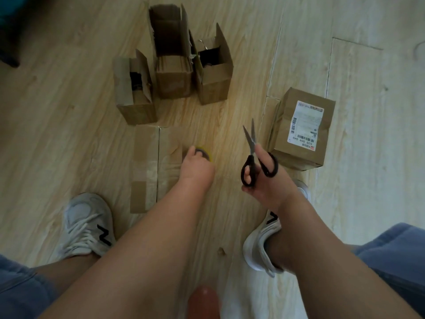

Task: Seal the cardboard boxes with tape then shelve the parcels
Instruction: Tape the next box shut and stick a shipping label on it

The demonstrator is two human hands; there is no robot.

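Pale wood-plank floor (230, 65) fills the frame, with two white sneakers (89, 224) at the bottom. Upper centre, three open boxes (171, 54) stand side by side, flaps up; the outer two hold dark items too dim to identify. A labelled parcel (301, 132) sits closed at the right. At centre, the left hand (197, 166) curls its fingers over a tape roll (204, 152) at the right edge of a taped box (147, 166). The right hand (269, 180) has its fingers through the handles of scissors (252, 148), blades slightly parted, pointing up-frame.
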